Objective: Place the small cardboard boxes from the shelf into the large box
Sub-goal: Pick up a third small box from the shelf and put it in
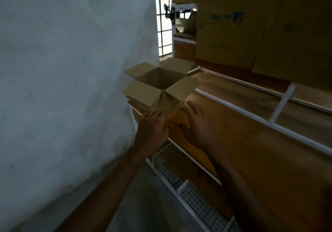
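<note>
Just beyond both flat, empty hands, left [154, 124] and right [195, 122], sits the open box [159, 84].

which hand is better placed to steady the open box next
Left, probably. The left hand has its fingers at the near bottom corner of the open box, beside the wall. The right hand lies on the wooden shelf, right of the box.

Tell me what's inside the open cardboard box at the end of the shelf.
The open box shows only bare cardboard inner walls; no small boxes are visible in it. Its floor is hidden by the near flaps and rim, so the bottom can't be confirmed. Both hands, left hand and right hand, are just below it.
</note>
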`<state>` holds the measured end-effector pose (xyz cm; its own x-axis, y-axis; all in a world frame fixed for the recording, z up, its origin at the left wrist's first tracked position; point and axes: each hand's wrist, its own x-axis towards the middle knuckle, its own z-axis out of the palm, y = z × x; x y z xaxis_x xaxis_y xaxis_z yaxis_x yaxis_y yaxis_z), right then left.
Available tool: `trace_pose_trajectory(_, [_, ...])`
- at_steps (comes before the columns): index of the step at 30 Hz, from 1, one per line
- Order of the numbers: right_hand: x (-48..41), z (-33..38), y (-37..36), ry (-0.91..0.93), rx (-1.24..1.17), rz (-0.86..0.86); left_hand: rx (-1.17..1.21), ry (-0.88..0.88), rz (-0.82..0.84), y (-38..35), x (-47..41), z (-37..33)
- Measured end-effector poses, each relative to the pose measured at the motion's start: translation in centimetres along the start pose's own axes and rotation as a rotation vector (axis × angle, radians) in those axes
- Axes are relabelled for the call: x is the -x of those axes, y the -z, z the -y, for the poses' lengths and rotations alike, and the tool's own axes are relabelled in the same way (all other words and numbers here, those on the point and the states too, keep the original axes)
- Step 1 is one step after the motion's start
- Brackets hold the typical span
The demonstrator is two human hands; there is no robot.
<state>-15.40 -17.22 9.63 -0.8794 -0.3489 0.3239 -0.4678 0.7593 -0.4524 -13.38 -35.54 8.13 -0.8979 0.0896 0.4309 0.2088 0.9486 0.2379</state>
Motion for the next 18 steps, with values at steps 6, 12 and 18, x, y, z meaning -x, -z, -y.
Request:
trace_pose_trajectory(6, [-13.2,-0.5,-4.8,0.044,0.039,0.088,-0.030,0.065,0.034,-3.3,-9.2,10.2])
trace_pose_trajectory(12, [-23.4,-1.9,-11.4,0.035,0.124,0.167,0.029,-0.001,0.040,-7.5,-16.6,18.8])
trace_pose_trajectory(18, [-30.6,-4.4,-16.8,-0.070,0.334,0.234,0.013,-0.046,0.179,-9.2,-24.3,24.6])
